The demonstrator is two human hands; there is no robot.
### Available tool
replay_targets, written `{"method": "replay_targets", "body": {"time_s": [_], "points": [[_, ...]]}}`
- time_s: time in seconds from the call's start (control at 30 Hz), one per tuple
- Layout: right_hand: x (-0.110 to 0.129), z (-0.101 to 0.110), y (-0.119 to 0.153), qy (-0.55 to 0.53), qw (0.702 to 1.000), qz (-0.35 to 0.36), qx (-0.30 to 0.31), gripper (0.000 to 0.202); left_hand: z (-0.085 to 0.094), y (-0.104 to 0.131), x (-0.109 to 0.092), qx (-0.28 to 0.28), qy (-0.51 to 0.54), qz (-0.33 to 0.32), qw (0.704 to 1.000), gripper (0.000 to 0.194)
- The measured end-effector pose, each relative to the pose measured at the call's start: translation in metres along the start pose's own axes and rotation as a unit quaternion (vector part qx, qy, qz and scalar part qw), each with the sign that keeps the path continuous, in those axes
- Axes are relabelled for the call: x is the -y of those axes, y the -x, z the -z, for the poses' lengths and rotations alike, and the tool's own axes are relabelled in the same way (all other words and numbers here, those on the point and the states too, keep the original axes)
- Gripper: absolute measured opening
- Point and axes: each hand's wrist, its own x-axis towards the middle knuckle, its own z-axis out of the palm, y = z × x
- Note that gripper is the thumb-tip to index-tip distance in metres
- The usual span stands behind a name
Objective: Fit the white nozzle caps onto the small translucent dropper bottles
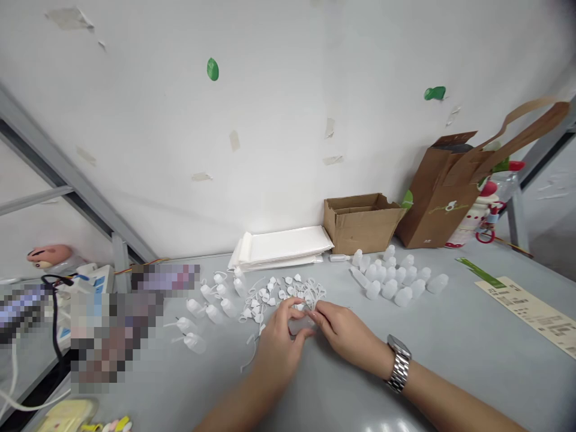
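Observation:
My left hand (pixel 281 333) curves its thumb and fingers around a small translucent plastic bottle (pixel 300 326), which lies sideways just above the grey table. At the bottle's right end, my right hand (pixel 339 330) is closed with its fingertips pinched together; what they hold is hidden. Right behind the hands is a loose pile of white caps with thin cords (pixel 270 294). Several capped bottles (pixel 212 312) with cords stand or lean to the left. Several bottles without caps (pixel 391 276) are grouped at the right.
White flat packets (pixel 283 246) are stacked against the wall. Beside them sit an open cardboard box (pixel 360 225) and a brown paper bag (pixel 438 198). A printed paper strip (pixel 535 315) lies at the right. Power strips and cables (pixel 56 324) are at the left edge.

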Motion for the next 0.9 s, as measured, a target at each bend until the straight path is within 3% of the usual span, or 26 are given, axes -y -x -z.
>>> {"method": "replay_targets", "body": {"time_s": [0.17,0.37,0.47,0.77,0.9], "points": [[0.002,0.011,-0.002,-0.117,0.993,-0.034,-0.003,0.032,0.002,-0.001,0.000,-0.015,-0.019,-0.035,0.999,0.038],[-0.004,0.025,-0.008,-0.256,0.955,-0.078,-0.129,0.034,0.004,-0.004,-0.009,-0.006,0.018,0.003,1.000,0.038],[-0.006,0.027,-0.012,-0.308,0.933,-0.096,-0.160,0.034,0.004,-0.004,-0.009,-0.004,0.027,0.015,1.000,0.038],[-0.008,0.023,-0.010,-0.275,0.939,-0.071,-0.197,0.028,0.003,-0.003,-0.006,-0.003,0.035,-0.004,0.999,0.036],[-0.007,0.022,-0.009,-0.305,0.932,-0.097,-0.168,0.035,0.004,-0.003,-0.007,0.008,0.041,-0.010,0.999,0.035]]}}
